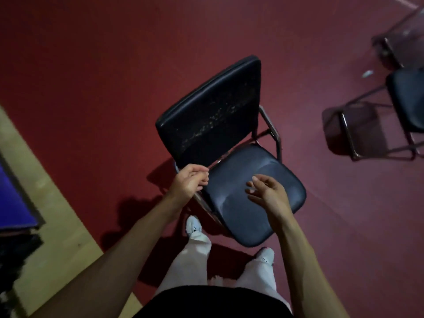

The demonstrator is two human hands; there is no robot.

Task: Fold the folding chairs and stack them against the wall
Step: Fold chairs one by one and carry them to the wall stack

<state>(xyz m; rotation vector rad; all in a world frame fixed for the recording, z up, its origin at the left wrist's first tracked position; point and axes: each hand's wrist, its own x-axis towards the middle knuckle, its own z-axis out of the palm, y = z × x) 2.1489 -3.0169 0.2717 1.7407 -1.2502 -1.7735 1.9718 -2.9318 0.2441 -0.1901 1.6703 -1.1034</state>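
- The black chair [213, 115] stands unfolded on the red floor [91, 76], just in front of the person's feet.
- The left hand [190, 180] is at the seat's left back corner, fingers loosely curled, holding nothing.
- The right hand [266, 191] hovers over the seat, fingers loose.
- There is open floor to the left; another chair [403, 99] stands well apart on the right.

Chair [213, 115] ahead on floor [91, 65]; second chair [406, 99] right, perhaps a third [394, 47] behind it
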